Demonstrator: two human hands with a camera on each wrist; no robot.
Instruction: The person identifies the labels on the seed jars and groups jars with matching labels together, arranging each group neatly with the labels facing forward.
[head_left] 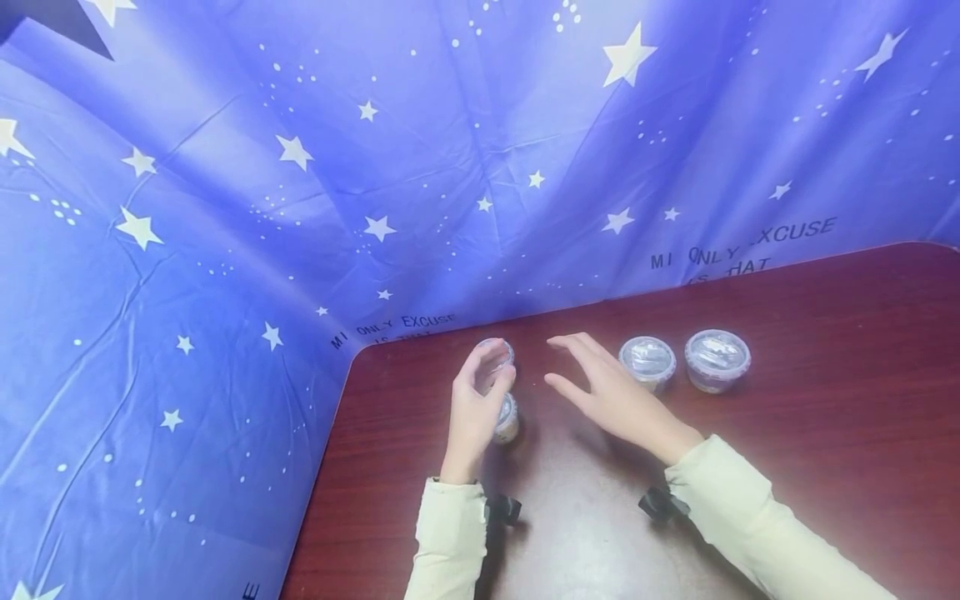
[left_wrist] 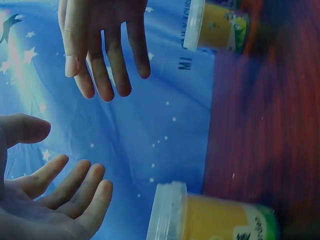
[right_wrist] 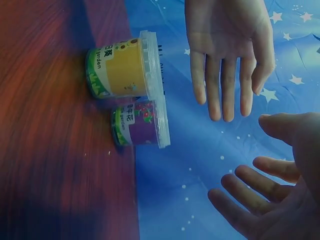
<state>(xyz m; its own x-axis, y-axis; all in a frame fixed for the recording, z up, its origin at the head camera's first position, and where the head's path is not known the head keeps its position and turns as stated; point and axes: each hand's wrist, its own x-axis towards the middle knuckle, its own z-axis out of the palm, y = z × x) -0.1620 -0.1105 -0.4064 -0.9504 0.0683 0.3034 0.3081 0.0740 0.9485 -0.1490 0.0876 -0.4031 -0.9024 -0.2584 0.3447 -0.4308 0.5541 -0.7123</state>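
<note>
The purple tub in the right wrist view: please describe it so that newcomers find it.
Start at the dark red table on the picture's left. Near its border with the blue starry cloth, beside the yellow tub, sits the purple tub. Unlike that neighbour, it is lower in the picture, looks smaller, and is purple with a red print.

Left hand [head_left: 474,412] over two lidded tubs, partly hiding both: far-left tub [head_left: 509,354], near-left tub [head_left: 507,422]; contact unclear. Right hand [head_left: 618,396] above table [head_left: 570,517], fingers reaching leftward, thumb apart. Just beyond it, inner-right tub [head_left: 647,358], its lower edge partly covered; beside that, outer-right tub [head_left: 717,358]. Both upright, clear lids. Pale sleeves [head_left: 450,533], dark object at each cuff. Tabletop reddish-brown, glossy. Behind: blue curtain [head_left: 435,167], white stars, dark lettering along the bottom.
</note>
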